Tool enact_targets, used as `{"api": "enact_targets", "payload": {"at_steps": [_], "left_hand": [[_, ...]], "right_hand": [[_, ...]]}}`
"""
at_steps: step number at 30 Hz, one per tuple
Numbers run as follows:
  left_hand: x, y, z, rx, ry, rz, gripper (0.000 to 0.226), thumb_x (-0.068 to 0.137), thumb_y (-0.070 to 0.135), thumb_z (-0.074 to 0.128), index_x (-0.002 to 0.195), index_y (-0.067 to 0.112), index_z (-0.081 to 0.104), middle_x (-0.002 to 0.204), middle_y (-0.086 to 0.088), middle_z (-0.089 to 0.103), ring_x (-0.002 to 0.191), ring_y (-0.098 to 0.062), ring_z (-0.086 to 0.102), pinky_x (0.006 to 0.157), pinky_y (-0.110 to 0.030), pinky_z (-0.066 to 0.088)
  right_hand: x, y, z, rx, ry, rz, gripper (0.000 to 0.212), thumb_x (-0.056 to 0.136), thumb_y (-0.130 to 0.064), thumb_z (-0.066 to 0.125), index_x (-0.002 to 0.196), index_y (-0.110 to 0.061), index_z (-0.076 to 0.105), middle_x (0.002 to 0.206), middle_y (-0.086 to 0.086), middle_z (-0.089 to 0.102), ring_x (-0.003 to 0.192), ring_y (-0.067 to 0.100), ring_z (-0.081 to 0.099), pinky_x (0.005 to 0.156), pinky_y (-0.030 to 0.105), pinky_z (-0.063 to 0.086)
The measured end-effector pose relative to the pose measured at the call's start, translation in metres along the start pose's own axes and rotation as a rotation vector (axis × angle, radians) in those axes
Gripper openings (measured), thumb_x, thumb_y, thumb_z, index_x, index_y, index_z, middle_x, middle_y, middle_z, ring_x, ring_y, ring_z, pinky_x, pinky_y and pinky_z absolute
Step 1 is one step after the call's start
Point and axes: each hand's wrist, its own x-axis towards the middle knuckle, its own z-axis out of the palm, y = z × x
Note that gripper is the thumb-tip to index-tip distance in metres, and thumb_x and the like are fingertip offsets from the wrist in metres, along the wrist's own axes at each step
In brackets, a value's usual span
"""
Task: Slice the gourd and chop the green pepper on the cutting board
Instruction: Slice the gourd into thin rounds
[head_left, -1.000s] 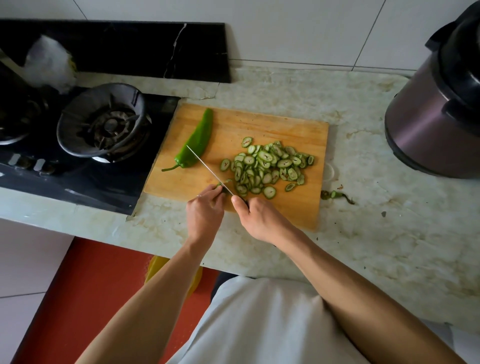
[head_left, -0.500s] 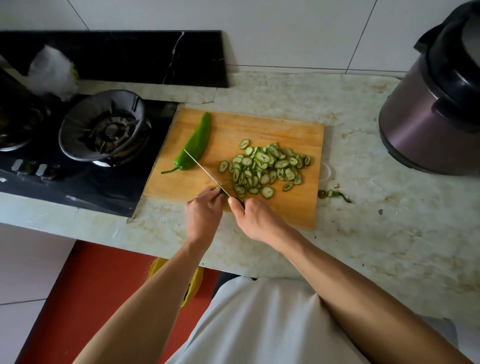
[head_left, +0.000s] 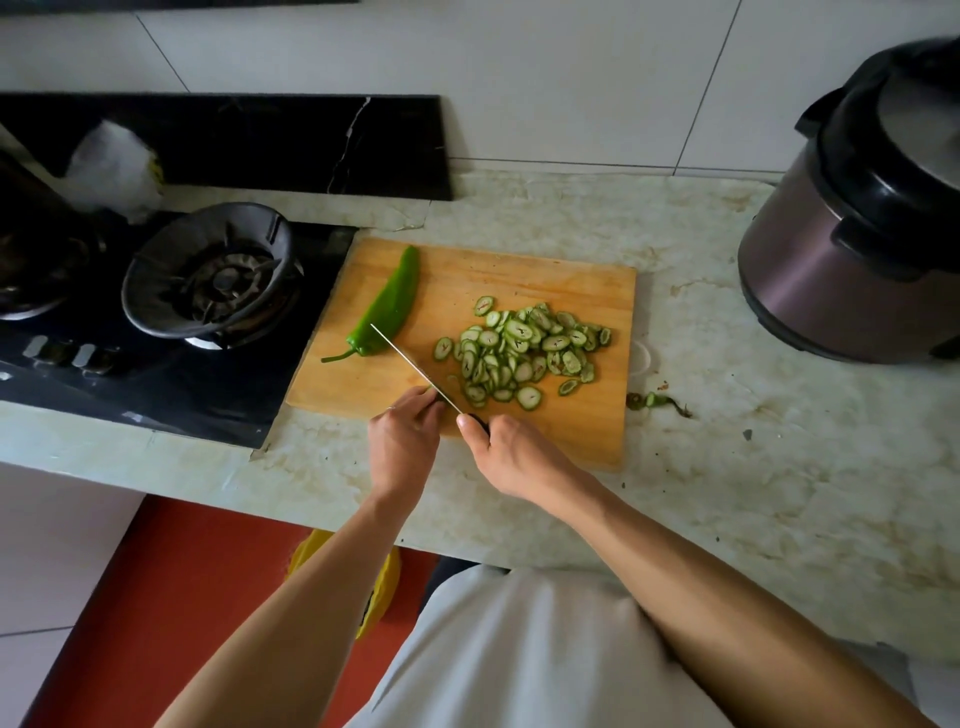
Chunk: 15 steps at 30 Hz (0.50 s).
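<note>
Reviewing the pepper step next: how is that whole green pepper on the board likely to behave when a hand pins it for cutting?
The green pepper lies flat on the cutting board, long and slightly curved, so it probably rocks rather than rolls far. Its skin looks glossy, so it may slip under fingers. It is likely hollow and light, and may give a little under pressure.

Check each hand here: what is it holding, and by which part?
The right hand grips the knife by its dark handle. The left hand has its fingertips at the blade near the handle; whether it pinches anything there cannot be told.
</note>
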Motion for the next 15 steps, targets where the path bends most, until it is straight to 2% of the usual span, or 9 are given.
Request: {"api": "enact_targets", "payload": {"at_steps": [2, 4, 5, 8, 10, 15], "left_hand": [[-0.001, 0.0, 0.001, 0.011, 0.012, -0.022, 0.017, 0.088, 0.005, 0.071, 0.103, 0.01, 0.079, 0.102, 0.003, 0.076, 0.079, -0.003, 0.066, 0.079, -0.005, 0.047], [-0.001, -0.001, 0.001, 0.035, 0.022, -0.051, 0.017, 0.087, 0.006, 0.073, 0.104, 0.006, 0.078, 0.106, -0.002, 0.076, 0.083, -0.006, 0.066, 0.082, 0.003, 0.038], [-0.001, -0.002, 0.001, 0.044, 0.016, -0.054, 0.019, 0.087, 0.007, 0.073, 0.105, 0.006, 0.078, 0.109, -0.003, 0.075, 0.088, -0.01, 0.068, 0.085, 0.001, 0.039], [-0.002, -0.005, 0.0, 0.063, 0.0, -0.026, 0.023, 0.087, 0.008, 0.073, 0.11, 0.007, 0.076, 0.115, -0.005, 0.073, 0.099, -0.018, 0.071, 0.093, -0.02, 0.05], [-0.001, -0.005, 0.0, 0.064, 0.006, -0.016, 0.024, 0.086, 0.007, 0.074, 0.111, 0.007, 0.076, 0.114, -0.006, 0.074, 0.097, -0.019, 0.071, 0.094, -0.028, 0.053], [-0.002, -0.005, 0.001, 0.025, 0.021, -0.041, 0.026, 0.084, 0.005, 0.075, 0.11, 0.007, 0.076, 0.114, -0.006, 0.073, 0.095, -0.019, 0.072, 0.092, -0.025, 0.053]], "right_hand": [[-0.002, 0.004, -0.002, 0.035, -0.015, 0.038, 0.063, 0.103, -0.056, 0.029, 0.094, -0.003, 0.062, 0.094, 0.018, 0.066, 0.091, 0.035, 0.064, 0.067, 0.031, 0.04], [-0.004, 0.008, -0.006, 0.093, -0.013, 0.086, 0.063, 0.102, -0.058, 0.029, 0.084, -0.005, 0.059, 0.085, 0.014, 0.061, 0.083, 0.034, 0.062, 0.066, 0.033, 0.044], [-0.003, 0.01, -0.008, 0.115, -0.003, 0.103, 0.065, 0.102, -0.059, 0.029, 0.082, -0.004, 0.059, 0.083, 0.014, 0.061, 0.08, 0.033, 0.062, 0.066, 0.034, 0.046], [-0.003, 0.014, -0.016, 0.149, 0.013, 0.109, 0.069, 0.1, -0.062, 0.03, 0.08, -0.004, 0.062, 0.077, 0.013, 0.064, 0.068, 0.029, 0.062, 0.064, 0.036, 0.051], [-0.006, 0.014, -0.018, 0.156, 0.006, 0.08, 0.066, 0.099, -0.063, 0.031, 0.073, -0.01, 0.058, 0.068, 0.008, 0.06, 0.057, 0.021, 0.056, 0.055, 0.032, 0.047], [-0.014, 0.01, -0.018, 0.158, -0.036, 0.045, 0.061, 0.1, -0.062, 0.032, 0.064, -0.015, 0.049, 0.061, 0.002, 0.052, 0.051, 0.016, 0.048, 0.045, 0.028, 0.037]]}}
